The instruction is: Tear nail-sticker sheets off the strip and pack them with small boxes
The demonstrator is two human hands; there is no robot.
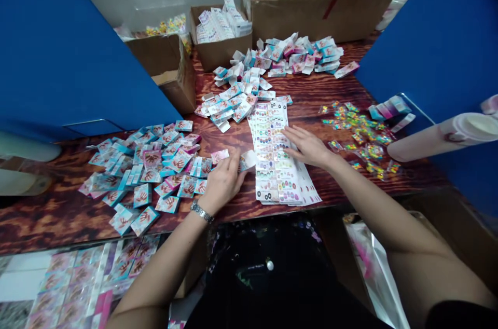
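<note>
Long printed paper strips lie in a layered stack near the table's front edge, covered in rows of small coloured pictures. My right hand rests on the right side of this stack, fingers stretched out. Left of the strips, my left hand has its fingers close together over a small whitish box whose end shows beside the fingertips; whether it is gripped is hidden. Another small box lies just behind that hand. A heap of small blue and pink boxes spreads to the left.
More small boxes are piled behind the strips. Small bags of colourful pieces lie at right, near a tall white cylinder. Cardboard boxes stand at the back; one holds strips. Blue panels flank the table.
</note>
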